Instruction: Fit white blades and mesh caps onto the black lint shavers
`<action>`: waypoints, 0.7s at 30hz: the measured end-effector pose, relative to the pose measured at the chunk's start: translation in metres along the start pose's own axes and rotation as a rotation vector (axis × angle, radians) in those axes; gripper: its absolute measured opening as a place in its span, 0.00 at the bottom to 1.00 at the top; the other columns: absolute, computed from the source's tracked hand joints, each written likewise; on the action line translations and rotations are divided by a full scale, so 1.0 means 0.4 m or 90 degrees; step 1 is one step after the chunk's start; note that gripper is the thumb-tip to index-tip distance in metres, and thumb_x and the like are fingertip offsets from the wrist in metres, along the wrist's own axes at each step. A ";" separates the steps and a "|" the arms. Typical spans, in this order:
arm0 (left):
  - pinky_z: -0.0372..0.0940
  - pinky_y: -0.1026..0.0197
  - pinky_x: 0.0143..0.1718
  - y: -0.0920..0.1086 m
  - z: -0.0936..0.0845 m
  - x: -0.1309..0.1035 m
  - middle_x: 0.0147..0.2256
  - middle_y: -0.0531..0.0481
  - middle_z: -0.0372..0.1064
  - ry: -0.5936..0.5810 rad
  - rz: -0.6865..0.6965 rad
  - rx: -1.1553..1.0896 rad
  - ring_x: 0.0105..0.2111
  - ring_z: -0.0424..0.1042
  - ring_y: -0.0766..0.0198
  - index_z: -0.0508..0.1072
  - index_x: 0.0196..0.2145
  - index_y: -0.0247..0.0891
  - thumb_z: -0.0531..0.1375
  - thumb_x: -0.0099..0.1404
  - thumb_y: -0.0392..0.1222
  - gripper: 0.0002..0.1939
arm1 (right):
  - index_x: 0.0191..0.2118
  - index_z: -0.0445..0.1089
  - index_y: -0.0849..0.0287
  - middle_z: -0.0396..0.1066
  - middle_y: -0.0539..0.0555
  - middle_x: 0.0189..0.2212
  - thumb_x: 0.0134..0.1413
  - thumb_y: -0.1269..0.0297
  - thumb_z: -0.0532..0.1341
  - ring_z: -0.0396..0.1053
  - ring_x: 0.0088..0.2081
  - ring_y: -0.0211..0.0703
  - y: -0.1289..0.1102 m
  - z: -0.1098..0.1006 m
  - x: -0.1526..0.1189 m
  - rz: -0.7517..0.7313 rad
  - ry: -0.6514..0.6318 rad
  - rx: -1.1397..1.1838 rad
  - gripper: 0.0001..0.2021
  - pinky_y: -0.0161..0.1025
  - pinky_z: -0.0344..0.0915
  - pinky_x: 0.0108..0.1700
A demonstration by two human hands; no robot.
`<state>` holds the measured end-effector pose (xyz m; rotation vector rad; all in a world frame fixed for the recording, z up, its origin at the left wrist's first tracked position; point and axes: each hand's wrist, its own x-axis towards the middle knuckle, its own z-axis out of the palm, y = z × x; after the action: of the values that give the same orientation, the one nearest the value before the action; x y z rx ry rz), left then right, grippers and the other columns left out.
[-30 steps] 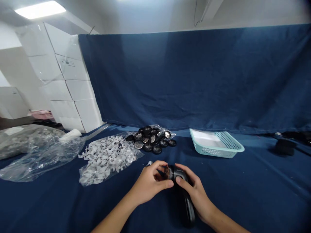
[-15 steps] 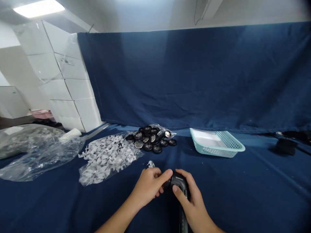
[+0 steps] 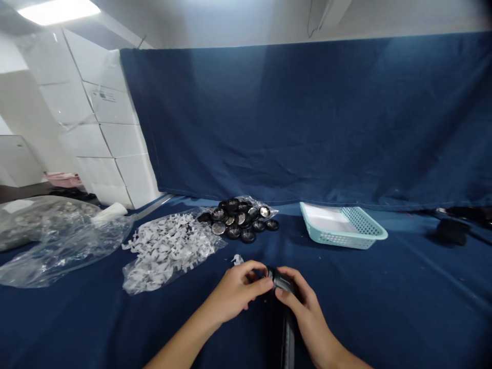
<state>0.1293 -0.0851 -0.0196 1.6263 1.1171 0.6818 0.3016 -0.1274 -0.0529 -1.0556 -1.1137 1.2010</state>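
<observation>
A black device with a thick head and a long, straight handle (image 3: pixel 288 343) is between my hands. My right hand (image 3: pixel 307 305) wraps round its head from the right, thumb on the near side. My left hand (image 3: pixel 240 289) pinches the round left end of that head between thumb and fingers. What the left fingers cover on the far side is hidden. Just beyond the left hand lies a small whitish plastic piece (image 3: pixel 237 260). Farther back is a heap of round black caps (image 3: pixel 248 236), some with silvery faces.
Many small light-grey plastic parts (image 3: pixel 165 251) lie on a clear bag at left. Farther left is a larger clear plastic bag (image 3: pixel 73 256). A pale turquoise basket (image 3: pixel 346 240) stands back right. White boxes (image 3: pixel 130 171) are stacked behind, beside a blue cloth curtain (image 3: pixel 307 123).
The device's head has turned in my hands, and its left end shows more between them. My left fingers have shifted their hold a little. The parts on the table have stayed put.
</observation>
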 end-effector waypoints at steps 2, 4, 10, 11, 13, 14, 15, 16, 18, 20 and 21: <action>0.64 0.67 0.22 0.004 -0.005 -0.003 0.41 0.47 0.67 -0.014 0.027 -0.016 0.31 0.69 0.64 0.68 0.54 0.42 0.64 0.57 0.54 0.28 | 0.45 0.70 0.54 0.72 0.52 0.44 0.47 0.55 0.67 0.66 0.50 0.51 -0.012 0.001 -0.002 0.020 0.002 0.042 0.18 0.40 0.59 0.53; 0.67 0.66 0.26 0.014 -0.013 -0.008 0.48 0.46 0.66 0.007 0.073 0.006 0.34 0.70 0.64 0.65 0.56 0.46 0.65 0.56 0.51 0.31 | 0.44 0.71 0.55 0.73 0.53 0.44 0.47 0.56 0.67 0.67 0.49 0.51 -0.021 -0.002 0.000 0.053 -0.011 0.092 0.18 0.41 0.59 0.52; 0.67 0.56 0.44 0.024 -0.081 -0.011 0.47 0.48 0.67 0.271 0.205 0.306 0.40 0.70 0.60 0.73 0.46 0.45 0.59 0.62 0.51 0.16 | 0.49 0.70 0.58 0.75 0.54 0.37 0.51 0.56 0.64 0.71 0.37 0.46 -0.022 -0.032 0.026 0.129 -0.036 0.225 0.20 0.38 0.64 0.40; 0.65 0.54 0.49 0.017 -0.096 -0.009 0.49 0.48 0.66 0.271 0.213 0.352 0.45 0.69 0.57 0.72 0.46 0.45 0.60 0.61 0.50 0.16 | 0.50 0.69 0.58 0.75 0.55 0.37 0.52 0.56 0.64 0.71 0.37 0.46 -0.019 -0.035 0.029 0.128 -0.040 0.235 0.20 0.38 0.64 0.40; 0.60 0.50 0.55 -0.002 -0.119 -0.002 0.53 0.48 0.63 0.232 0.204 0.423 0.53 0.64 0.52 0.70 0.50 0.47 0.64 0.57 0.50 0.23 | 0.50 0.69 0.58 0.75 0.55 0.38 0.53 0.56 0.63 0.72 0.37 0.46 -0.015 -0.037 0.033 0.132 -0.043 0.246 0.20 0.38 0.64 0.41; 0.58 0.48 0.56 -0.013 -0.127 0.002 0.55 0.48 0.62 0.207 0.189 0.448 0.55 0.62 0.50 0.69 0.53 0.48 0.65 0.56 0.49 0.26 | 0.51 0.69 0.58 0.75 0.55 0.38 0.53 0.57 0.63 0.72 0.37 0.46 -0.015 -0.037 0.033 0.135 -0.044 0.248 0.20 0.38 0.64 0.41; 0.58 0.47 0.56 -0.023 -0.132 0.007 0.56 0.48 0.62 0.185 0.171 0.468 0.55 0.61 0.48 0.68 0.54 0.48 0.65 0.55 0.49 0.29 | 0.51 0.68 0.58 0.75 0.55 0.38 0.53 0.57 0.63 0.72 0.37 0.46 -0.015 -0.036 0.032 0.138 -0.045 0.249 0.20 0.38 0.64 0.40; 0.57 0.46 0.56 -0.033 -0.135 0.012 0.55 0.48 0.63 0.166 0.153 0.480 0.55 0.62 0.47 0.67 0.54 0.48 0.65 0.55 0.49 0.29 | 0.51 0.68 0.58 0.75 0.55 0.37 0.53 0.57 0.63 0.72 0.37 0.45 -0.016 -0.035 0.031 0.139 -0.048 0.250 0.20 0.37 0.64 0.40; 0.57 0.47 0.55 -0.045 -0.135 0.022 0.52 0.48 0.67 0.146 0.132 0.486 0.52 0.65 0.48 0.70 0.52 0.47 0.63 0.58 0.47 0.23 | 0.50 0.69 0.59 0.75 0.55 0.35 0.52 0.57 0.63 0.71 0.35 0.45 -0.019 -0.033 0.029 0.140 -0.056 0.252 0.20 0.36 0.64 0.38; 0.60 0.50 0.51 -0.049 -0.132 0.028 0.49 0.47 0.70 0.142 0.129 0.466 0.47 0.69 0.51 0.72 0.49 0.46 0.60 0.61 0.44 0.18 | 0.50 0.69 0.59 0.75 0.54 0.35 0.51 0.56 0.64 0.71 0.35 0.45 -0.022 -0.032 0.029 0.144 -0.061 0.253 0.21 0.36 0.64 0.37; 0.62 0.53 0.49 -0.047 -0.130 0.029 0.47 0.47 0.70 0.142 0.135 0.449 0.44 0.70 0.53 0.74 0.47 0.45 0.60 0.61 0.43 0.16 | 0.50 0.69 0.59 0.76 0.54 0.35 0.51 0.55 0.64 0.72 0.35 0.45 -0.022 -0.032 0.031 0.147 -0.060 0.249 0.22 0.36 0.64 0.37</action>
<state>0.0838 -0.0516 -0.0210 2.3325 1.4633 0.6517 0.3162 -0.1161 -0.0452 -0.8449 -0.7947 1.5912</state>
